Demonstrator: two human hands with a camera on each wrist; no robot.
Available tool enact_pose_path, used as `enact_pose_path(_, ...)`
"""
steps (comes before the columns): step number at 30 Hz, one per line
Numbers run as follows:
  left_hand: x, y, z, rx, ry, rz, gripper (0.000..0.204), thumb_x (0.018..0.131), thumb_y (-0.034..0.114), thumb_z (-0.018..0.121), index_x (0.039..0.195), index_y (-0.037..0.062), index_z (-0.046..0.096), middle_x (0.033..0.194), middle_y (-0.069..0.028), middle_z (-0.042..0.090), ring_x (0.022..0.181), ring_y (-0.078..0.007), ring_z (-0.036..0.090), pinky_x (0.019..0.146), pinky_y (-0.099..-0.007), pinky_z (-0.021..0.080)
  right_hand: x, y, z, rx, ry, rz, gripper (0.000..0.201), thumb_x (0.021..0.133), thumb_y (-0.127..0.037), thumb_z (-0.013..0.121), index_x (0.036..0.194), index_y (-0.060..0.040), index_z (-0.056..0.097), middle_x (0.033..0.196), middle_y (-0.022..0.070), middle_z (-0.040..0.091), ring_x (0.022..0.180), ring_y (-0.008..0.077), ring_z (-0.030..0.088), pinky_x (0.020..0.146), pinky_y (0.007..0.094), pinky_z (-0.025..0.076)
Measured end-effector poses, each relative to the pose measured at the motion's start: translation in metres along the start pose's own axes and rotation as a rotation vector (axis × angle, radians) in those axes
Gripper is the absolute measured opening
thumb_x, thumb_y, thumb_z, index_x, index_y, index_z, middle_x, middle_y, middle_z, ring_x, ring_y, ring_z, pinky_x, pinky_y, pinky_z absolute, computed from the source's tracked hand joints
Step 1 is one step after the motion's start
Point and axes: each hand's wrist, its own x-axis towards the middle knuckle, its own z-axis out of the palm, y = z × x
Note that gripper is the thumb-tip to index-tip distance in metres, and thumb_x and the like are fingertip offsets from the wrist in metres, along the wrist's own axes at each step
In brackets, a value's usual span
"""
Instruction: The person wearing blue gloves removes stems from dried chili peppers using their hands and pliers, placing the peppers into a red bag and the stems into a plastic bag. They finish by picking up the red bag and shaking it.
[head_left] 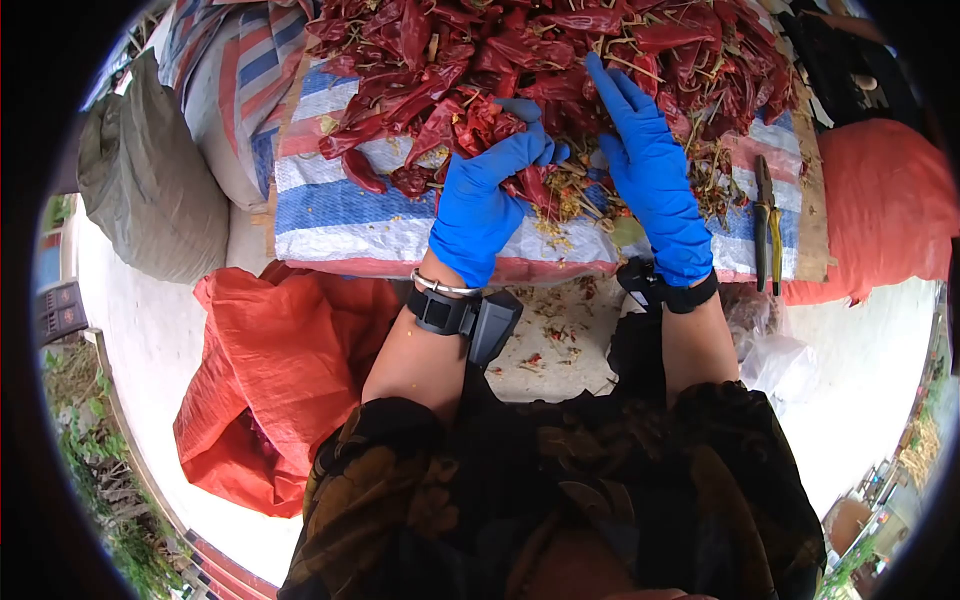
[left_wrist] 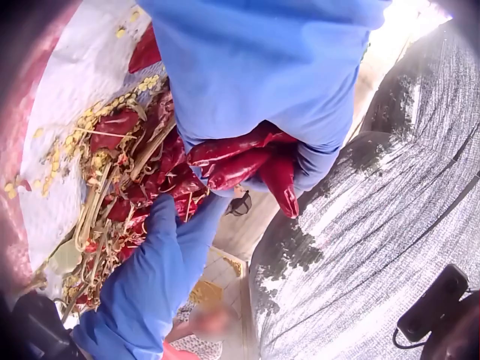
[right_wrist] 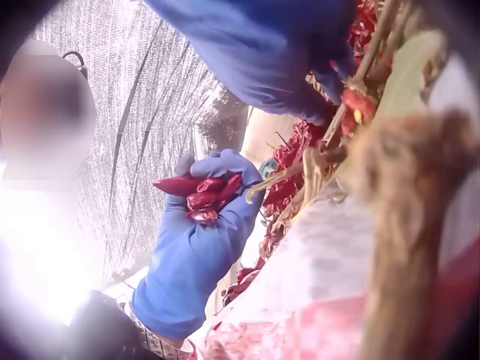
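My left hand (head_left: 485,200), in a blue glove, grips several dried red chili peppers (left_wrist: 240,161). Their tips poke out between the curled fingers, and the right wrist view shows the same chili peppers (right_wrist: 204,196) bunched in the palm. To its right, my blue-gloved right hand (head_left: 648,165) reaches forward with fingers straight, touching the edge of a big pile of dried chili peppers (head_left: 500,50). In the left wrist view the right hand (left_wrist: 154,277) lies against peppers and stems. Loose stems and yellow seeds (head_left: 570,200) are scattered between the two hands.
A striped woven sheet (head_left: 340,225) covers the table. Yellow-handled pruning shears (head_left: 768,220) lie at its right. An open red sack (head_left: 270,380) stands at lower left, a grey sack (head_left: 150,180) behind it, and a full red sack (head_left: 885,210) at right.
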Motion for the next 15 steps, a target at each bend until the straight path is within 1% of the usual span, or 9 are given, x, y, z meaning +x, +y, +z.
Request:
enact_pose_path(1, 0.002, -0.001, -0.004, -0.011, -0.032, 0.028, 0.036, 0.081, 0.007, 0.056, 0.115, 0.0080, 0.045, 0.085, -0.0007, 0.049, 0.081, -0.0136, 0.048, 0.092, -0.0380, 0.038, -0.001, 0.005, 0.002, 0.001, 0.000, 0.000, 0.064, 0.073, 0.007, 0.055, 0.129, -0.0193, 0.043, 0.125, 0.0150, 0.044, 0.105, 0.0311, 0.050, 0.086, 0.0339, 0.043)
enact_pose_path(2, 0.002, -0.001, -0.006, -0.024, -0.065, 0.055, 0.035, 0.081, 0.007, 0.056, 0.115, 0.0077, 0.045, 0.086, -0.0011, 0.050, 0.082, -0.0139, 0.049, 0.092, -0.0384, 0.038, -0.002, 0.015, 0.006, -0.021, 0.010, 0.056, 0.059, 0.073, 0.001, 0.058, 0.127, -0.0201, 0.045, 0.122, 0.0145, 0.046, 0.102, 0.0311, 0.051, 0.084, 0.0347, 0.044)
enact_pose_path(3, 0.002, 0.000, -0.004, -0.024, -0.065, 0.056, 0.035, 0.081, 0.007, 0.056, 0.115, 0.0077, 0.045, 0.086, -0.0011, 0.050, 0.082, -0.0139, 0.049, 0.092, -0.0384, 0.038, -0.003, 0.021, 0.007, -0.044, 0.019, 0.111, 0.054, 0.074, -0.004, 0.060, 0.124, -0.0209, 0.048, 0.118, 0.0140, 0.048, 0.099, 0.0310, 0.052, 0.082, 0.0356, 0.044)
enact_pose_path(5, -0.001, 0.001, 0.001, -0.024, -0.001, 0.046, 0.033, 0.082, 0.005, 0.055, 0.114, 0.0064, 0.047, 0.088, -0.0027, 0.054, 0.083, -0.0151, 0.052, 0.090, -0.0392, 0.041, -0.006, 0.031, 0.007, -0.006, 0.063, 0.086, 0.050, 0.073, -0.005, 0.062, 0.120, -0.0178, 0.051, 0.115, 0.0136, 0.050, 0.098, 0.0305, 0.053, 0.081, 0.0352, 0.045)
enact_pose_path(6, -0.001, 0.000, 0.001, -0.028, 0.000, 0.046, 0.033, 0.082, 0.005, 0.055, 0.114, 0.0064, 0.047, 0.088, -0.0027, 0.054, 0.083, -0.0151, 0.052, 0.090, -0.0392, 0.041, -0.007, 0.031, 0.006, 0.033, 0.107, 0.061, 0.046, 0.072, -0.006, 0.064, 0.116, -0.0147, 0.055, 0.112, 0.0133, 0.052, 0.096, 0.0299, 0.053, 0.080, 0.0348, 0.045)
enact_pose_path(7, 0.000, -0.001, 0.000, -0.010, -0.013, 0.073, 0.032, 0.082, 0.004, 0.054, 0.112, 0.0057, 0.048, 0.088, -0.0033, 0.055, 0.083, -0.0157, 0.053, 0.089, -0.0393, 0.042, -0.007, 0.030, 0.006, 0.030, 0.104, 0.060, 0.046, 0.072, -0.006, 0.064, 0.116, -0.0147, 0.055, 0.112, 0.0133, 0.052, 0.096, 0.0299, 0.053, 0.080, 0.0348, 0.045)
enact_pose_path(9, 0.000, -0.003, -0.001, 0.009, -0.024, 0.103, 0.030, 0.081, 0.003, 0.054, 0.111, 0.0050, 0.049, 0.088, -0.0040, 0.056, 0.083, -0.0163, 0.054, 0.088, -0.0395, 0.043, -0.009, 0.025, 0.007, 0.167, 0.096, 0.089, 0.040, 0.073, -0.006, 0.064, 0.112, -0.0111, 0.056, 0.106, 0.0133, 0.055, 0.094, 0.0300, 0.055, 0.077, 0.0340, 0.045)
enact_pose_path(13, -0.002, -0.003, 0.000, 0.012, -0.017, 0.114, 0.028, 0.081, 0.001, 0.054, 0.109, 0.0043, 0.050, 0.089, -0.0047, 0.057, 0.083, -0.0170, 0.054, 0.086, -0.0386, 0.044, -0.012, 0.015, 0.010, 0.226, 0.084, 0.145, 0.040, 0.073, -0.007, 0.064, 0.111, -0.0112, 0.057, 0.106, 0.0138, 0.055, 0.092, 0.0293, 0.056, 0.077, 0.0330, 0.046)
enact_pose_path(15, -0.002, -0.004, 0.000, 0.032, 0.003, 0.114, 0.028, 0.081, 0.001, 0.054, 0.109, 0.0043, 0.050, 0.089, -0.0050, 0.057, 0.083, -0.0174, 0.054, 0.086, -0.0385, 0.044, -0.011, 0.014, 0.009, 0.180, 0.034, 0.184, 0.038, 0.073, -0.004, 0.063, 0.110, -0.0115, 0.059, 0.107, 0.0104, 0.055, 0.089, 0.0237, 0.056, 0.075, 0.0296, 0.046)
